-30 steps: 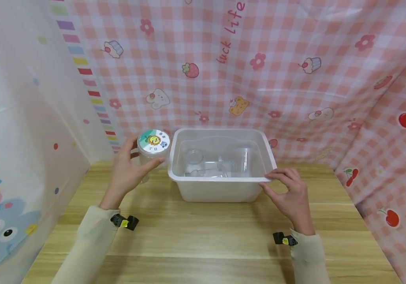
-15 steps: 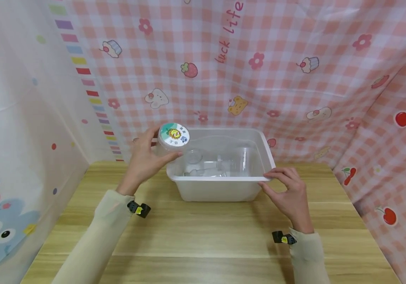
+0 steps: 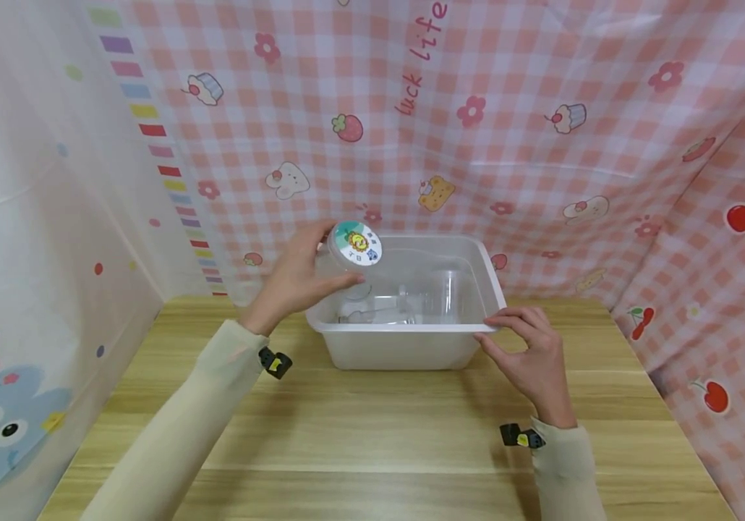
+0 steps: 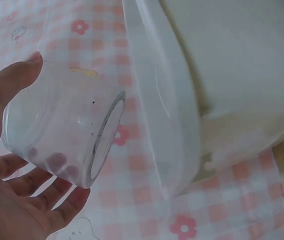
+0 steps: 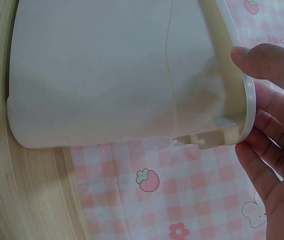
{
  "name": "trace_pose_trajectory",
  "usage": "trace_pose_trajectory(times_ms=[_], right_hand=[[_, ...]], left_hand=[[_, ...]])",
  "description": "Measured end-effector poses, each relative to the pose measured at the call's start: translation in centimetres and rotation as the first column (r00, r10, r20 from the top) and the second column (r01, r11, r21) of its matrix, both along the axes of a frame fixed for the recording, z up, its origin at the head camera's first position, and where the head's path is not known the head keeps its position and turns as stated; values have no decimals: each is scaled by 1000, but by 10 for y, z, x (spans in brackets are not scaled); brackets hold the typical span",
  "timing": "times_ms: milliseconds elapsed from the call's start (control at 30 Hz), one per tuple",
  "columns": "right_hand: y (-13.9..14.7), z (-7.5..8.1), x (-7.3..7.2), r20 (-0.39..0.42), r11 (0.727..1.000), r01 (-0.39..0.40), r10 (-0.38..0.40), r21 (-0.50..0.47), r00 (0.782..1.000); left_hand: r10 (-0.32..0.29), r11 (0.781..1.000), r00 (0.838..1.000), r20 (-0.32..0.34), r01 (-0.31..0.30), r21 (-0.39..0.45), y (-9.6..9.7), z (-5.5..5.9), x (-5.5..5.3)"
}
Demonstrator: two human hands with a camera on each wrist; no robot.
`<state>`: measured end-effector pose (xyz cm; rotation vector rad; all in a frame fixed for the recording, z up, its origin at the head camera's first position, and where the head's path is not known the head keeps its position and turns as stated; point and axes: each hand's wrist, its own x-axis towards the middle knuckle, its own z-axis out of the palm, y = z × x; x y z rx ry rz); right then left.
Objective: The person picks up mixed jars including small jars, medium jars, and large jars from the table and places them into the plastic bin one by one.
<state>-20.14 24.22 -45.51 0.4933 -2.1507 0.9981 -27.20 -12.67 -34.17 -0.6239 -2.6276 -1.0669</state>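
Note:
My left hand grips a clear plastic jar round its side, thumb on one side and fingers on the other. Its lid carries a white and green label with a yellow cartoon sun. The jar is tilted and held over the left end of a white plastic bin. My right hand pinches the bin's front right corner, thumb and fingers on either side of the rim. Inside the bin stand or lie clear items, among them a clear cylindrical container at the right.
The bin stands on a wood-grain table, near its back edge. A pink checked cloth with printed cakes, flowers and fruit hangs right behind it. A pale printed cloth hangs on the left.
My left hand has lifted the jar from beside the bin, carried it right and tilted it over the bin's left end. My right hand stays on the corner.

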Motion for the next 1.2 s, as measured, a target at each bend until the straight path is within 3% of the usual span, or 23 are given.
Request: trace_pose_trajectory(times_ms=[233,367,700,933,1200], right_hand=[[0,-1,0,0,1000,0,0,-3,1000],[1,-2,-1,1,1000,-3,3,-10,1000],[2,-2,-1,1,1000,-5,5,-9,1000],[1,-3,-2,-2,1000,-4,4,-13,1000],[1,0,0,21,1000,0,0,-6,1000]], left_hand=[[-61,987,998,22,64,-144,13,10,-11],[-104,979,993,58,112,-170,21,14,-16],[-147,936,981,123,179,-303,34,19,-23],[-118,963,982,148,150,-224,24,14,-20],[-64,982,996,57,73,-172,5,7,-20]])
